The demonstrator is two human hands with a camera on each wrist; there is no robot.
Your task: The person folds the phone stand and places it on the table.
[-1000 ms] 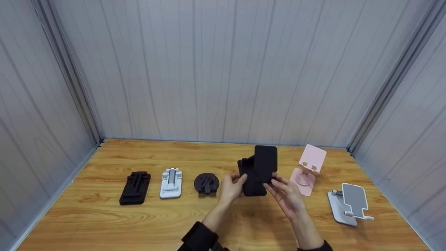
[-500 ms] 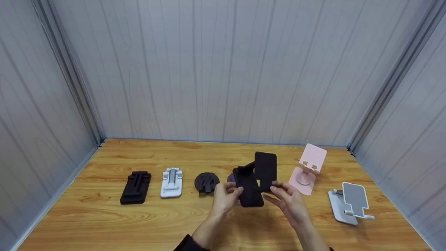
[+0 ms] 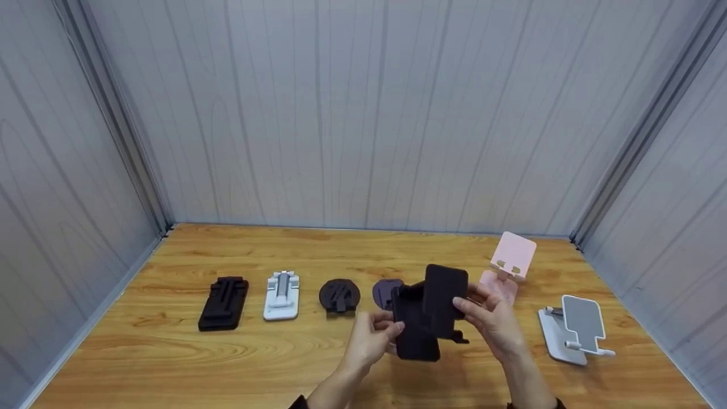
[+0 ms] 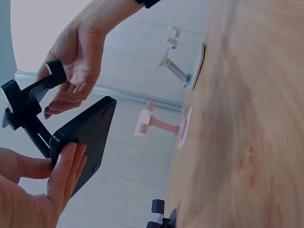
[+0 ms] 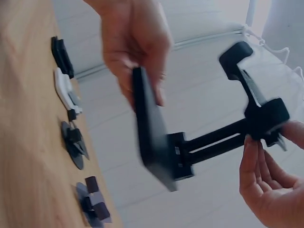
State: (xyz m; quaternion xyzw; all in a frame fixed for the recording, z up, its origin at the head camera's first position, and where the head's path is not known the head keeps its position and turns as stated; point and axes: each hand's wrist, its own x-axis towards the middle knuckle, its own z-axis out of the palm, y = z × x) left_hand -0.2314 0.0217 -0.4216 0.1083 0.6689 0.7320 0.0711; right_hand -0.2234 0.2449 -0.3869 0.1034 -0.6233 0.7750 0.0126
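Observation:
A black phone stand (image 3: 446,298), unfolded, is held up over the table between both hands. My left hand (image 3: 368,342) grips its flat base (image 3: 417,341) at the left edge, thumb on top and fingers beneath. In the left wrist view, the fingers of that left hand (image 4: 52,185) lie along the base's underside. My right hand (image 3: 498,322) pinches the upright plate at its right edge, with the thumb on the face and fingers behind. The right wrist view shows the slotted arm (image 5: 213,142) linking base and plate, with the right hand's fingertips (image 5: 250,142) at the plate end.
Left of the hands, a folded black stand (image 3: 223,304), a folded white stand (image 3: 281,296) and a round black stand (image 3: 339,295) lie in a row. A purple-grey round stand (image 3: 385,291) is partly hidden. Rightward stand an unfolded pink stand (image 3: 513,254) and a white-grey stand (image 3: 581,324).
Both hands have brought the black phone stand nearer the person, uncovering part of the purple-grey stand. My right hand has shifted from the plate's lower edge up to its right side.

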